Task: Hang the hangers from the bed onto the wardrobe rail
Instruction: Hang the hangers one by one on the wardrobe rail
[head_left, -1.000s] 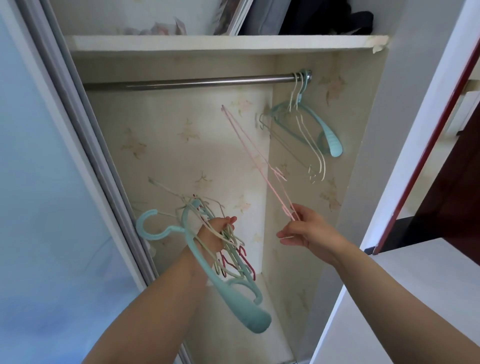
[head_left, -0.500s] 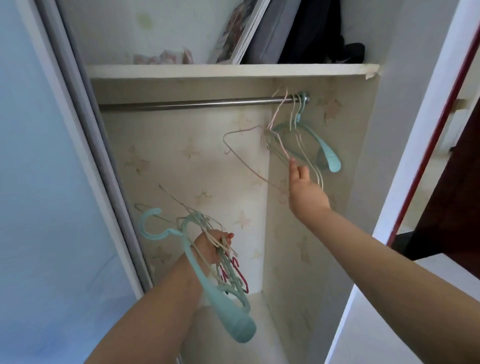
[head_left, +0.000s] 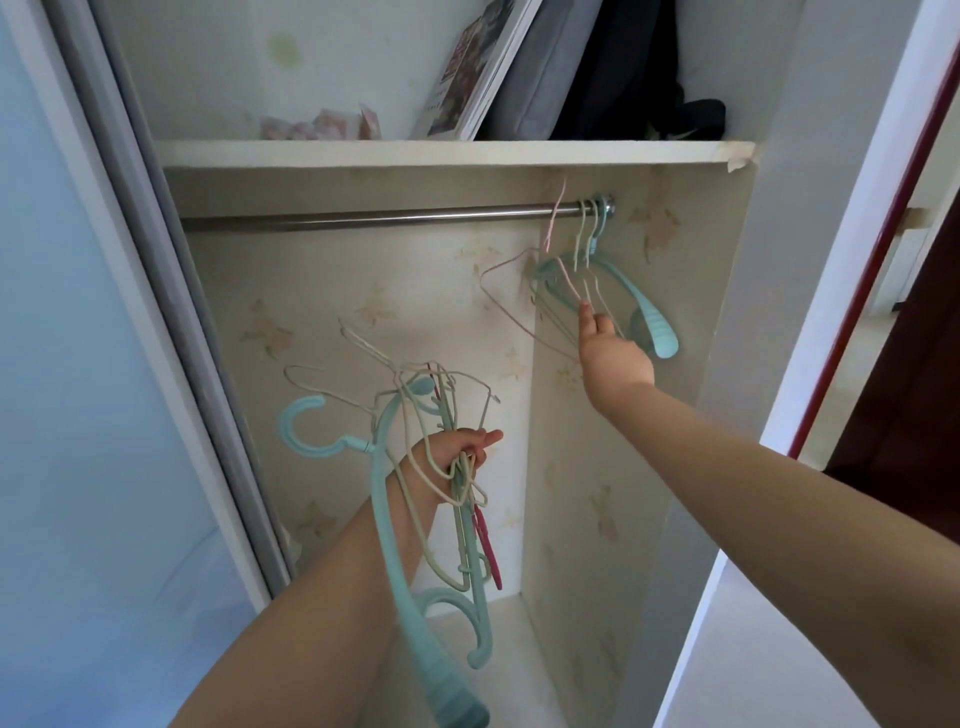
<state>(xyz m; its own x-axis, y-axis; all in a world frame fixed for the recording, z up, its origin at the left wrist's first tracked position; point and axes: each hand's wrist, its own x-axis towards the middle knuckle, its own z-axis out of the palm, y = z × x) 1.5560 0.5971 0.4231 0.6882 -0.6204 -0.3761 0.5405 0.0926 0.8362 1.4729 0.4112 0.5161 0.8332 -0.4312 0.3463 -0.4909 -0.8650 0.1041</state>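
A steel wardrobe rail (head_left: 363, 218) runs under the shelf. At its right end hang a thick teal hanger (head_left: 652, 317), two pale wire hangers (head_left: 583, 234) and a pink wire hanger (head_left: 551, 228), whose hook sits over the rail. My right hand (head_left: 613, 353) reaches up with straight fingers, and its fingertips touch the pink hanger's sloping wire. Lower down, my left hand (head_left: 452, 457) grips a tangled bundle of hangers (head_left: 395, 561): thick teal ones, pale wire ones and a dark pink one, hanging down past my wrist.
The shelf (head_left: 415, 152) above the rail carries leaning books (head_left: 483, 67), a grey case and a dark bag (head_left: 623, 67). A sliding door (head_left: 78, 415) with a grey frame bounds the left side. The wardrobe's side wall (head_left: 613, 493) stands right of the rail, a white door frame beyond it.
My right hand lifted the pink wire hanger from chest height and hooked it over the rail's right end. The fingers now only touch its wire. My left hand kept hold of the bundle.
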